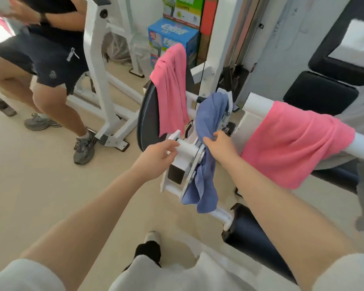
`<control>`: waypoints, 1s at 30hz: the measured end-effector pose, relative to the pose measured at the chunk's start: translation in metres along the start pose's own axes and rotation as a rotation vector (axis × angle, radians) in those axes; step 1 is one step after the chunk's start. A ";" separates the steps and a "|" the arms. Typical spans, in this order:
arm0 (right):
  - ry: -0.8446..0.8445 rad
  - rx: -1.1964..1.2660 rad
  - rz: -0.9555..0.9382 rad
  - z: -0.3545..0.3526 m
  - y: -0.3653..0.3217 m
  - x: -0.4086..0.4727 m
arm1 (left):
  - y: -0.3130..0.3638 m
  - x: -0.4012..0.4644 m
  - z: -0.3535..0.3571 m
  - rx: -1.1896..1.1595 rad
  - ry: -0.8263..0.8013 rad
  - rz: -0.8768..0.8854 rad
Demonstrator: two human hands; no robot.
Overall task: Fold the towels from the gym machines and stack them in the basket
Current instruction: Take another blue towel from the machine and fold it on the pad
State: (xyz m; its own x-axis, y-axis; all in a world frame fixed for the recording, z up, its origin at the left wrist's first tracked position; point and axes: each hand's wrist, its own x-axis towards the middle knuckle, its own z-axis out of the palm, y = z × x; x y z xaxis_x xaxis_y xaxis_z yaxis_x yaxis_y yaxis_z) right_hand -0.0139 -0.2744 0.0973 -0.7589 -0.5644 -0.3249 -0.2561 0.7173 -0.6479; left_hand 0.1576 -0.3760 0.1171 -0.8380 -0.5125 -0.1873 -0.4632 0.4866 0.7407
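Note:
A blue towel [208, 120] hangs over the white pivot of a gym machine [187, 150] in the middle of the view. My right hand [221, 143] pinches it at about mid height, thumb and fingers closed on the cloth. My left hand [158, 155] is just left of it, fingers apart, touching the machine's white stub bar. A pink towel [171, 89] drapes over a dark round pad behind. A second pink towel [292, 141] lies over the white bar on the right. No basket is in view.
Another person in dark shorts [44, 59] sits at the white machine on the left, feet on the beige floor. Cardboard boxes [172, 36] are stacked at the back. A black roller pad [252, 232] juts out low on the right, near my foot [149, 246].

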 end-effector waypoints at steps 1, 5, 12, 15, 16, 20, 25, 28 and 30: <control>0.029 -0.019 0.002 0.004 -0.002 0.002 | -0.003 0.007 -0.006 0.017 -0.034 0.030; 0.215 -0.031 -0.023 0.010 -0.005 0.002 | -0.009 0.034 -0.025 0.034 -0.129 0.155; 0.224 0.741 -0.053 -0.024 -0.014 -0.044 | 0.015 0.066 -0.017 0.025 -0.145 0.424; 0.111 1.065 -0.131 -0.043 -0.011 -0.076 | 0.030 0.073 0.001 0.081 -0.123 0.610; 0.063 1.171 -0.132 -0.049 -0.009 -0.087 | 0.035 0.073 0.008 0.119 -0.117 0.641; -0.087 1.386 -0.046 -0.061 0.009 -0.125 | 0.054 0.065 0.033 0.182 -0.265 0.636; -0.104 1.508 -0.023 -0.073 0.066 -0.161 | 0.074 0.039 0.053 -0.081 -0.682 0.434; 0.005 1.479 0.139 -0.080 0.095 -0.176 | 0.091 0.018 0.058 -0.440 -0.963 0.197; 0.073 1.177 0.245 -0.081 0.114 -0.183 | 0.101 0.007 0.065 -0.689 -1.087 -0.027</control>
State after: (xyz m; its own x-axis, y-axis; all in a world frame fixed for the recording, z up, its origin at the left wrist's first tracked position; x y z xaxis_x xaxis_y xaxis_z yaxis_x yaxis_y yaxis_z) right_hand 0.0469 -0.0563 0.1385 -0.7530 -0.4136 -0.5118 0.5737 -0.0316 -0.8185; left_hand 0.0865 -0.2844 0.1488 -0.7847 0.4790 -0.3934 -0.5130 -0.1455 0.8460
